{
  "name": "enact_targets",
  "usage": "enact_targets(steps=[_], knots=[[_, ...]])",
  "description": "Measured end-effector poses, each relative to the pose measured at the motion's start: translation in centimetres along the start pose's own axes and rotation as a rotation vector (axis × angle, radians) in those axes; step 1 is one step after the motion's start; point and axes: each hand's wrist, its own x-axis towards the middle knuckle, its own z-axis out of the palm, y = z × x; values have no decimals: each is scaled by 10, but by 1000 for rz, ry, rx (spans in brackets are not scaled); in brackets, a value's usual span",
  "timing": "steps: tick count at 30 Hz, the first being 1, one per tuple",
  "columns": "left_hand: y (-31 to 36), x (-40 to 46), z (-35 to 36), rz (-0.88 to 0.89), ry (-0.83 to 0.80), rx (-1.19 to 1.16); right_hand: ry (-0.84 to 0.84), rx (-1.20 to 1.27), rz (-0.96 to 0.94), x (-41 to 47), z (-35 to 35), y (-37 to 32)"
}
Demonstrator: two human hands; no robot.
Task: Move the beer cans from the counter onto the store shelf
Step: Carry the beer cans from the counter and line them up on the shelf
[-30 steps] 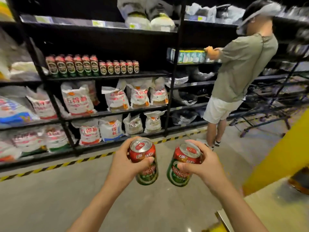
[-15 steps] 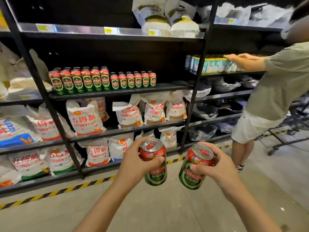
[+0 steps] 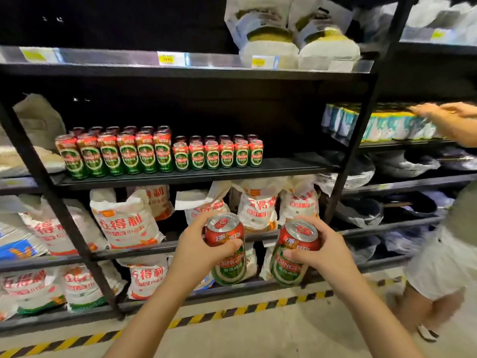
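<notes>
cylinders of glossy metal, beer cans point(image 3: 294, 251) in each hand point(image 3: 197, 250)

Two hands point(image 3: 198, 251), one beer can in each: left can point(image 3: 228, 251), right can point(image 3: 294, 254). On the shelf point(image 3: 284, 165), six tall cans point(image 3: 118, 153) in front, six short cans point(image 3: 219, 155) beside them, more rows behind, count unclear. Two bags point(image 3: 296, 40) on the top shelf.

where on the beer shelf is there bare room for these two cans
The beer shelf is bare between the last short can and the black upright post. Its left part is crowded: tall cans then short cans, two rows deep. The left hand and right hand each hold one can.
</notes>
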Motion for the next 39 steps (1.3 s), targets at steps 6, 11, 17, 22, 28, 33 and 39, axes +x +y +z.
enact_targets(steps=[6,11,17,22,28,33,39], knots=[[-27,102,10,-37,37,45,-22,7,9,101,-7,17],[-49,194,35,-27,36,54,-17,-2,27,188,-19,37],[-60,312,71,18,-48,54,14,-28,2,296,-36,46],[-49,392,111,112,-117,70,89,-11,6,366,-62,54],[-32,467,153,229,-166,182,85,-26,-27,441,-90,63],[-17,530,176,229,-153,266,61,-60,-46,500,-105,66],[-18,596,185,140,-207,410,-2,-115,-83,567,-112,74]])
